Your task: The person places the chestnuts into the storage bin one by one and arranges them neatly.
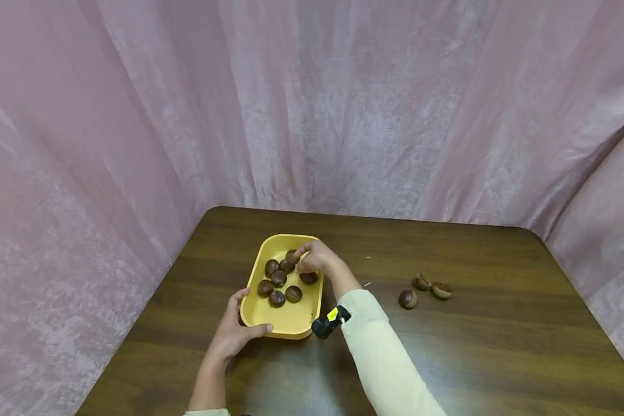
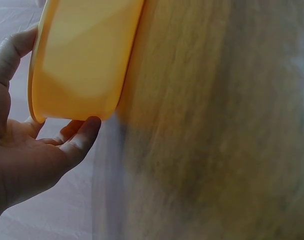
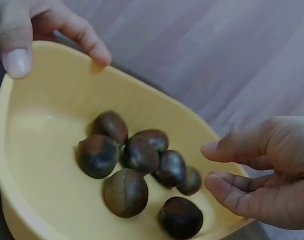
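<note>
A yellow plastic container (image 1: 285, 320) stands on the table, tipped slightly in the right wrist view, with several brown chestnuts (image 3: 125, 193) grouped inside. My left hand (image 1: 234, 332) holds its near left corner, thumb at the front rim and fingers along the left side. In the left wrist view only the container's outer wall (image 2: 86, 65) shows, without the chestnuts. Over the container's right side hovers my right hand (image 1: 319, 260), close to the chestnuts. Its thumb and fingers (image 3: 227, 192) are apart, and nothing shows between them.
Right of the container, a whole chestnut (image 1: 408, 299) lies on the wooden table (image 1: 499, 323), beside two opened chestnut pieces (image 1: 441, 290). Small white slivers (image 1: 367, 283) lie between. A pink curtain (image 1: 343, 115) hangs behind the table.
</note>
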The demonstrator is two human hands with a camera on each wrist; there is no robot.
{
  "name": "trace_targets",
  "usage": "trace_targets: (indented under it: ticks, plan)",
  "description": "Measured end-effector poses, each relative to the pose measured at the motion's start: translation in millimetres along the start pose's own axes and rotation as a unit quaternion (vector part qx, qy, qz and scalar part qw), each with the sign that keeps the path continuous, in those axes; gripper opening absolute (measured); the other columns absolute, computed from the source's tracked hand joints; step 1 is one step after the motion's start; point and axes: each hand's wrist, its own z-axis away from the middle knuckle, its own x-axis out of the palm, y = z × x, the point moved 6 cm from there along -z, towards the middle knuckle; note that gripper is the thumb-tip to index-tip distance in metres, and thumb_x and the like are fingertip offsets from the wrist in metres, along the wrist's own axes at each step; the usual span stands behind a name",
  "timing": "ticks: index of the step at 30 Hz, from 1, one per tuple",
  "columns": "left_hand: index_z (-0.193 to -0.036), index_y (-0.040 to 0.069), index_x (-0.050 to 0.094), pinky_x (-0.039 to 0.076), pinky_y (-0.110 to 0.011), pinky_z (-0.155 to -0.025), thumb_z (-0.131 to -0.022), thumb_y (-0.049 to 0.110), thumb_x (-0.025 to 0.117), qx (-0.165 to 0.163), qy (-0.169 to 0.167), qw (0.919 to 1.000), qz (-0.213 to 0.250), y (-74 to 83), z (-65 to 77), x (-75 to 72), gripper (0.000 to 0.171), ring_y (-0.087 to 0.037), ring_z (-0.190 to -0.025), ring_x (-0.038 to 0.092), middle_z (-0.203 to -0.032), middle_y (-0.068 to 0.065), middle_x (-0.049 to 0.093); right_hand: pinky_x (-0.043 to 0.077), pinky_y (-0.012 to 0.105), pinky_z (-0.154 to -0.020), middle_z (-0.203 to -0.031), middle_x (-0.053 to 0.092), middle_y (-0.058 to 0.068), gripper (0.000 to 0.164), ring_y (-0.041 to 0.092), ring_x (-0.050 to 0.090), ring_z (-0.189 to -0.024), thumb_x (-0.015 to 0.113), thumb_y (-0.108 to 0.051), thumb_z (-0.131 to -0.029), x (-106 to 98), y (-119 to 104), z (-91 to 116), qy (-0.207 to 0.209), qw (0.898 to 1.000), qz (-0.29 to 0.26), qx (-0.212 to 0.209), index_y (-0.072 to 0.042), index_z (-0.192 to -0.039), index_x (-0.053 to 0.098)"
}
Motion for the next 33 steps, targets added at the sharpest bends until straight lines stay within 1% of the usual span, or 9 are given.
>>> trace_targets:
  ticks: [3, 8, 11, 16, 20, 24, 27, 31, 33]
  plan:
    - [-0.141, 0.016, 0.023, 0.042, -0.035, -0.085, -0.066, 0.013, 0.085, 0.001, 0.006, 0.9999, -0.011, 0.1, -0.3, -0.6, 0.098, -0.032, -0.111, 0.049, -0.135, -0.022, 0.039, 0.049, 0.040, -0.073, -0.082, 0.061, 0.011, 0.039, 0.018, 0.057, -0.068, 0.069, 0.006, -0.076, -3.1, -2.0, 11.2, -0.005, 0.999, -0.025, -0.025, 0.005, -0.113, 0.060]
    - [-0.142, 0.014, 0.023, 0.038, -0.039, -0.090, -0.066, 0.015, 0.085, 0.007, 0.009, 0.9996, -0.026, 3.2, -3.2, 2.0, 0.098, -0.031, -0.116, 0.045, -0.138, -0.022, 0.036, 0.048, 0.039, -0.066, -0.085, 0.062, 0.015, 0.041, 0.017, 0.056, -0.068, 0.071, 0.003, -0.076, -14.3, -3.6, 30.8, -0.013, 0.998, -0.036, -0.058, 0.004, -0.115, 0.058]
    - [-0.142, 0.014, 0.024, 0.038, -0.040, -0.091, -0.066, 0.014, 0.085, 0.008, 0.008, 0.9998, -0.017, 5.3, -5.1, 4.8, 0.098, -0.032, -0.115, 0.046, -0.137, -0.022, 0.037, 0.048, 0.038, -0.068, -0.093, 0.062, 0.018, 0.040, 0.019, 0.057, -0.075, 0.074, 0.000, -0.075, -22.0, -1.1, 41.3, -0.008, 0.996, -0.010, -0.083, 0.003, -0.112, 0.059]
    - [-0.141, 0.015, 0.025, 0.035, -0.041, -0.093, -0.064, 0.012, 0.085, 0.005, 0.012, 0.9998, -0.018, 6.6, -6.5, 5.6, 0.098, -0.032, -0.117, 0.044, -0.139, -0.021, 0.035, 0.048, 0.035, -0.075, -0.102, 0.060, 0.024, 0.039, 0.028, 0.058, -0.091, 0.075, -0.003, -0.074, -29.6, 5.0, 55.8, -0.005, 0.990, 0.038, -0.139, 0.005, -0.109, 0.059]
    - [-0.141, 0.016, 0.026, 0.034, -0.042, -0.094, -0.064, 0.012, 0.085, 0.004, 0.011, 0.9997, -0.021, 7.1, -7.3, 6.0, 0.097, -0.031, -0.117, 0.044, -0.138, -0.021, 0.036, 0.047, 0.037, -0.078, -0.103, 0.059, 0.025, 0.040, 0.031, 0.058, -0.092, 0.073, -0.002, -0.075, -33.7, 11.9, 67.1, -0.006, 0.987, 0.035, -0.156, 0.007, -0.110, 0.057]
    - [-0.141, 0.017, 0.026, 0.034, -0.042, -0.094, -0.065, 0.013, 0.085, 0.002, 0.010, 0.9997, -0.022, 7.2, -6.9, 6.9, 0.096, -0.032, -0.118, 0.043, -0.138, -0.021, 0.036, 0.049, 0.034, -0.073, -0.099, 0.059, 0.025, 0.040, 0.030, 0.060, -0.085, 0.072, -0.001, -0.076, -36.1, 19.9, 76.7, -0.011, 0.985, 0.025, -0.172, 0.009, -0.111, 0.055]
    - [-0.141, 0.016, 0.026, 0.032, -0.042, -0.095, -0.065, 0.014, 0.085, 0.000, 0.010, 0.9996, -0.026, 7.4, -5.3, 7.1, 0.097, -0.032, -0.120, 0.041, -0.139, -0.021, 0.034, 0.049, 0.035, -0.073, -0.099, 0.059, 0.028, 0.039, 0.033, 0.060, -0.084, 0.071, 0.002, -0.077, -38.2, 13.4, 93.4, -0.012, 0.983, 0.024, -0.181, 0.012, -0.111, 0.054]
    - [-0.142, 0.016, 0.025, 0.032, -0.043, -0.096, -0.065, 0.015, 0.085, -0.002, 0.008, 0.9997, -0.023, 6.9, -4.8, 8.1, 0.097, -0.032, -0.121, 0.040, -0.140, -0.021, 0.033, 0.048, 0.039, -0.075, -0.103, 0.059, 0.026, 0.039, 0.034, 0.059, -0.087, 0.071, -0.001, -0.078, -43.4, 21.3, 102.9, 0.006, 0.982, 0.036, -0.185, 0.009, -0.112, 0.056]
    - [-0.142, 0.017, 0.025, 0.032, -0.042, -0.095, -0.066, 0.015, 0.085, -0.003, 0.007, 0.9998, -0.019, 6.6, -5.1, 8.6, 0.097, -0.032, -0.120, 0.040, -0.139, -0.022, 0.034, 0.047, 0.040, -0.077, -0.107, 0.059, 0.024, 0.041, 0.035, 0.058, -0.090, 0.072, -0.005, -0.078, -46.7, 34.6, 101.0, 0.014, 0.981, 0.035, -0.192, 0.007, -0.114, 0.056]
